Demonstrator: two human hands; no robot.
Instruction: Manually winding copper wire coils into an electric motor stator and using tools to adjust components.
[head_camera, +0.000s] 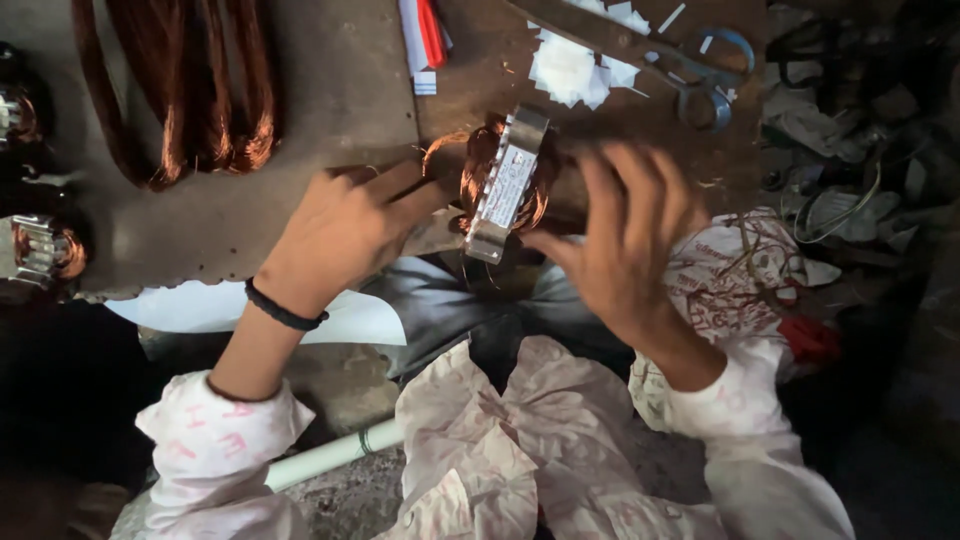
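While spread wide across the lap, serves as bench: a brown worktop (330, 90), scalloped along its near edge, close enough to keep both forearms low and bent. Laid at its far left corner, well apart from the work, long hanks of copper wire (200, 100), probably kept there within reach yet out from underfoot. Standing at the left edge, two more wound cores (40, 250), half in shadow. Coming in from the lower left, a left hand (340, 235), wrist straight, knuckles up, fingers bunched and stretched toward the copper loops; touching them, though whether pinching a strand cannot be told. Coming in from the lower right, a right hand (625, 245), blurred, fingers splayed and unclosed, thumb near the lower end of the metal. Held between the two, at the near rim of the worktop and above the knees, a stator core (505, 185), tilted on edge with its steel face up and copper windings bulging on either side, seemingly stood that way to expose the slots. Beyond it, lying flat, grey scissors (690, 70) beside white paper scraps (570, 65), near at hand. Around the left wrist, a thin black band (285, 308).
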